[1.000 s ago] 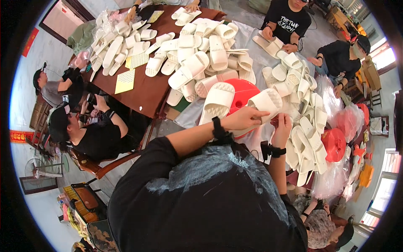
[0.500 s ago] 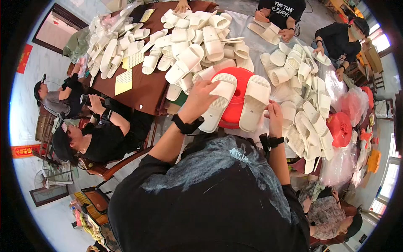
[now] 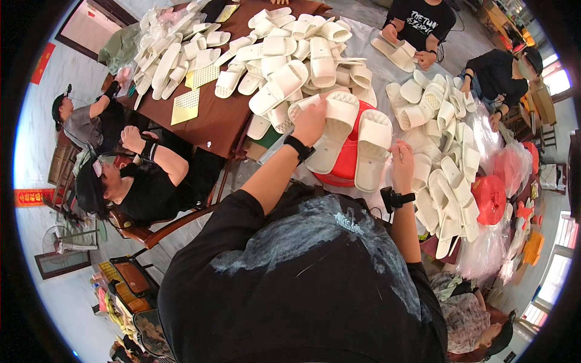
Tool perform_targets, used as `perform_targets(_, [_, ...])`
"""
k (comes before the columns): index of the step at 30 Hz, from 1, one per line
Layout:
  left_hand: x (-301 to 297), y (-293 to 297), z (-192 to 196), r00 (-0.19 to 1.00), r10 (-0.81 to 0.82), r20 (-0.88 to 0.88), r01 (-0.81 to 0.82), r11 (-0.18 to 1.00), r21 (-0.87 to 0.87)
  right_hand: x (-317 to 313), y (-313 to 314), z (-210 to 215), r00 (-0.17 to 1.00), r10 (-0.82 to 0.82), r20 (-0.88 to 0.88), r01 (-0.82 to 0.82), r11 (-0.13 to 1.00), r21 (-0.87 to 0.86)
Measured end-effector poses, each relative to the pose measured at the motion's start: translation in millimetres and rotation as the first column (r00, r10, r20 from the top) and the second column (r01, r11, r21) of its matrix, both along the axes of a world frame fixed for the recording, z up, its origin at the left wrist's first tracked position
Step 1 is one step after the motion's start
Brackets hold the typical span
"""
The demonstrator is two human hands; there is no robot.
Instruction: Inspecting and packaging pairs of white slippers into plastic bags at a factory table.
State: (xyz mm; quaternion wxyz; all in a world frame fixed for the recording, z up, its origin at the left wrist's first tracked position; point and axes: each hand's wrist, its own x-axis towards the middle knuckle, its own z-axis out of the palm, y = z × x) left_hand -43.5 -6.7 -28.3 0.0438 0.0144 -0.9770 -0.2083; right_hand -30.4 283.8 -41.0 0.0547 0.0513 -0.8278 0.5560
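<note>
Two cream slippers lie side by side on a round red stool top (image 3: 350, 143), toe straps away from me. My left hand (image 3: 310, 124) is closed on another slipper (image 3: 270, 152), whose pale end shows beneath my wrist; the rest is partly hidden. The hand is beside the left slipper (image 3: 331, 133) on the stool. To the right of the right slipper (image 3: 372, 151), my right hand (image 3: 402, 160) has its fingers bent together, a little apart from that slipper. Whether anything small is between those fingers cannot be made out.
Slippers are heaped on the brown table (image 3: 221, 124) ahead; another pile (image 3: 445, 163) lies on my right. Yellow printed sheets (image 3: 185, 107) lie left of the heap. A red plastic roll (image 3: 489, 199) stands farther right. Several people sit around, one handling a slipper (image 3: 393, 54) across from me.
My left hand has left the left slipper's strap and now grips another slipper beside it. My right hand has come away from the right slipper's edge. The view has shifted slightly.
</note>
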Motion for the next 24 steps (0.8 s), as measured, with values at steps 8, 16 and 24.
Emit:
perform_targets(8, [15.5,12.1,59.7,0.985,-0.139,-0.106,0.135,0.990,-0.047,9.2,0.8,53.4,0.945,-0.193,-0.265,0.207,0.978,0.026])
perform_targets(16, [35.5,66.7,126.1,0.832,-0.538,-0.134,0.441,0.495,0.749,29.9,-18.9,105.1,0.999,0.043,-0.034,-0.054,0.742,-0.669])
perform_targets(24, [42.1,72.0,92.9,0.866,-0.500,0.020,0.208,0.397,0.894,53.3,-30.2,94.4,0.907,0.386,0.169,-0.408,0.905,0.119])
